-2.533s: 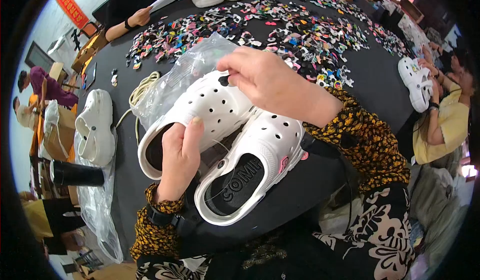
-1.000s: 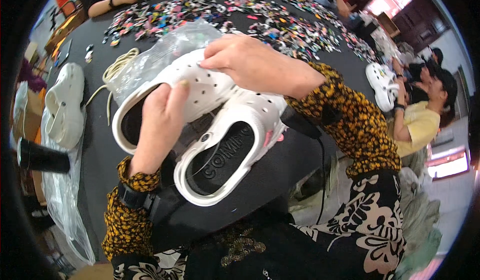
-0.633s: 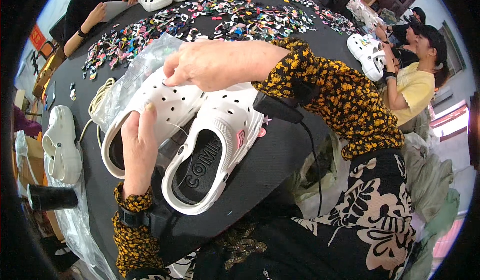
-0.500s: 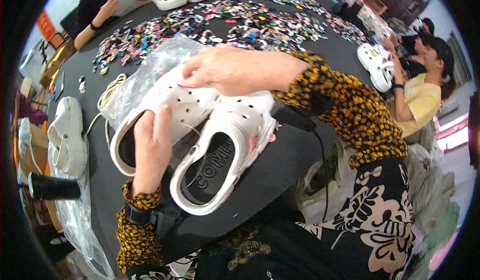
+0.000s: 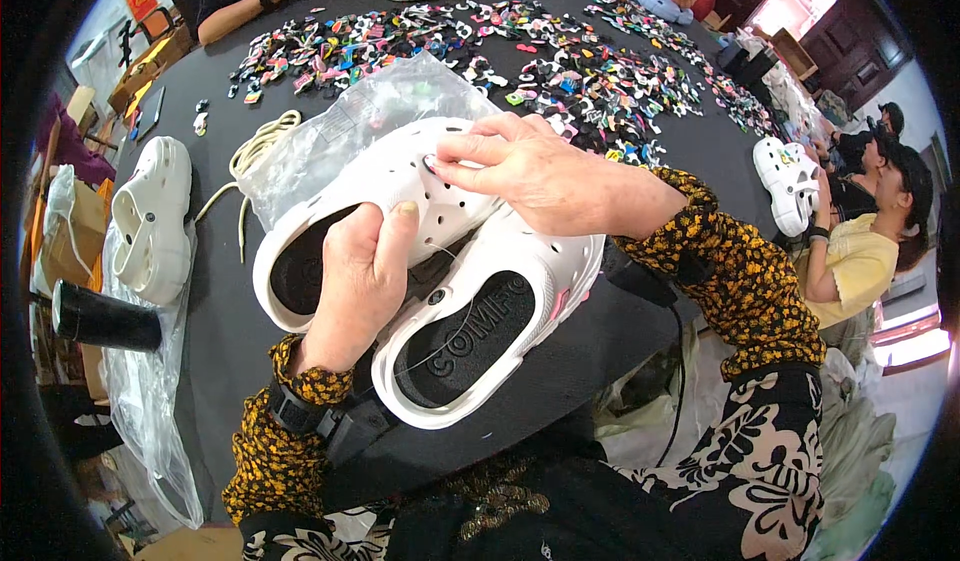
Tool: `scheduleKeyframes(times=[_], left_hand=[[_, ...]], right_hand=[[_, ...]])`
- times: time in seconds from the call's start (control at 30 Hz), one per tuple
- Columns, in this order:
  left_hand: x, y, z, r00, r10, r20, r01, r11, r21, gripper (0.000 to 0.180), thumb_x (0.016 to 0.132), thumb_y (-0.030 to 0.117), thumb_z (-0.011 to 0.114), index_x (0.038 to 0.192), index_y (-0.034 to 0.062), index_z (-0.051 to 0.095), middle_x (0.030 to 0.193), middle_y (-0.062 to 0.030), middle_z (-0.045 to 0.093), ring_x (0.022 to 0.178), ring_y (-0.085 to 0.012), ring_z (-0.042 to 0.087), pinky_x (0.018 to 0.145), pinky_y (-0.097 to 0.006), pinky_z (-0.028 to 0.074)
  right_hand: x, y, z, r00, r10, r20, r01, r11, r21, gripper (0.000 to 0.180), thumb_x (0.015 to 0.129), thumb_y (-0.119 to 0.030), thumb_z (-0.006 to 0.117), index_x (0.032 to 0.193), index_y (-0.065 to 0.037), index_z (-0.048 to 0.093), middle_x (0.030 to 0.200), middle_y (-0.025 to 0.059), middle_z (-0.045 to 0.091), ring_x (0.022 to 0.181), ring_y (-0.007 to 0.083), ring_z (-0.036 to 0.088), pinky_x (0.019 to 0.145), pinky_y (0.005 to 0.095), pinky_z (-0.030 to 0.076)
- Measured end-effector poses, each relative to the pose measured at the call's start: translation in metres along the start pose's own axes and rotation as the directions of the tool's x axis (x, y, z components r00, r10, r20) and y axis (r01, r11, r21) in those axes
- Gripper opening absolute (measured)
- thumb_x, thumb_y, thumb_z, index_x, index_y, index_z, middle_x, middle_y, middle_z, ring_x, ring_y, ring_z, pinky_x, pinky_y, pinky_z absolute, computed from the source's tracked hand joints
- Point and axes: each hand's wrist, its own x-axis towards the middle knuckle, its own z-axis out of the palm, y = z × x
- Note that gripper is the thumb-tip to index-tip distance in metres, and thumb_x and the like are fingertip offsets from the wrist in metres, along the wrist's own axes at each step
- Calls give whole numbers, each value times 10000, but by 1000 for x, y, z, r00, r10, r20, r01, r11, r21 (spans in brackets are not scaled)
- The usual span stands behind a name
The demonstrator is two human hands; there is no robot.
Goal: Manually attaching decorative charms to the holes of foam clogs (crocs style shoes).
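Observation:
Two white clogs (image 5: pixel 545 246) with holes in their uppers and black insoles lie side by side in front of me. My left hand (image 5: pixel 365 266) grips the left white clog (image 5: pixel 335 186), its thumb on the upper and its fingers inside the opening. My right hand (image 5: pixel 540 171) has its fingers pinched together against the holes near that clog's toe. A small dark bit shows at the fingertips, too small to name. A thin clear thread runs between the clogs. Pink pieces sit on the outer side of the right clog.
Beyond the clogs spreads a pile of small colourful shoe charms (image 5: pixel 590 71). A clear plastic bag (image 5: pixel 400 91) and a coil of cream cord (image 5: pixel 265 146) lie at the left clog. Further left are another white clog (image 5: pixel 155 216) and a black cylinder (image 5: pixel 105 316). Co-workers sit around the table.
The whole view has shifted, so things appear further right. My right hand stays pinched at the clog's toe, its fingers slightly moved, and my left hand keeps its grip.

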Motion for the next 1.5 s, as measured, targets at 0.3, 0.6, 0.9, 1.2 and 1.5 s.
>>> scheduleKeyframes(times=[0.3,0.6,0.9,1.2,1.5], left_hand=[[-3,-3,1,1000,-7,2,7,1000,-9,368,915,168,567,637,-51,470,537,-179,463,473,-208,443,470,-370,373],[7,7,-9,991,-132,15,132,990,-38,345,957,212,516,755,-66,549,629,-72,519,619,-108,454,557,-302,395],[21,-5,-18,996,-88,-3,88,991,96,332,981,264,501,799,-13,528,646,4,450,623,-85,396,546,-263,343],[17,25,-34,1000,-14,-15,19,927,374,379,940,149,566,1282,-6,512,1172,-139,617,1029,-186,586,900,-310,443],[3,36,-33,869,339,360,-485,727,486,418,788,-39,543,1197,32,592,804,-90,596,778,-244,566,773,-349,437]], right_hand=[[8,-4,-1,998,4,59,-6,1000,30,461,788,-41,523,1248,-43,548,1326,105,478,1234,306,415,990,454,341],[16,-2,-5,998,47,30,-47,999,-9,426,776,-14,526,1198,-41,582,1299,106,506,1214,291,447,959,439,366],[-59,-1,-60,912,300,-279,-219,932,289,208,849,-50,576,1039,9,637,948,144,653,876,277,638,777,335,501],[-159,-51,6,851,518,81,-508,775,375,217,840,-134,600,1012,-7,632,906,179,630,866,351,610,764,408,484],[-149,-79,46,821,560,-116,-530,821,213,171,796,-145,660,915,-25,633,827,122,595,840,317,581,810,399,446]])
